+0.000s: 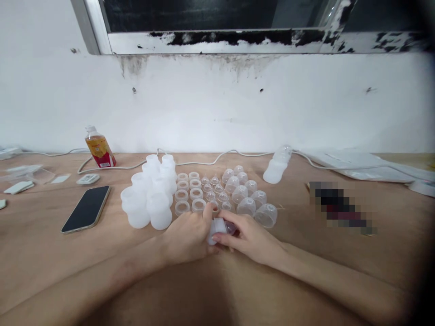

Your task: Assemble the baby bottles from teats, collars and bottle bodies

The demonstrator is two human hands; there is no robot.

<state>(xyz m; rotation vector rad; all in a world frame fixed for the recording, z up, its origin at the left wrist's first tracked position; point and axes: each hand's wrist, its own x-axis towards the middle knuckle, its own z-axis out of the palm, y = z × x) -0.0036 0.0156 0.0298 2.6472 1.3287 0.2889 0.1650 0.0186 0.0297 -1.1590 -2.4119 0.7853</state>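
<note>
My left hand (185, 235) is closed around a small white baby bottle (219, 225) that lies on its side above the table's near part. My right hand (254, 237) grips the bottle's collar end, where a clear nipple (231, 227) points to the right. The fingers hide much of the bottle. Just beyond my hands stand rows of parts: white bottle bodies (159, 210) on the left, then ring collars (196, 194), clear nipples (210, 195) and clear dome caps (240, 194). Farther back on the right, a capped bottle (274, 170) leans at a tilt.
A phone (86, 209) lies at the left, near a drink bottle (100, 148) and a small white device (88, 179). A white cable (210, 162) runs along the wall. At right are a plastic bag (356, 165) and a pixelated item (341, 207).
</note>
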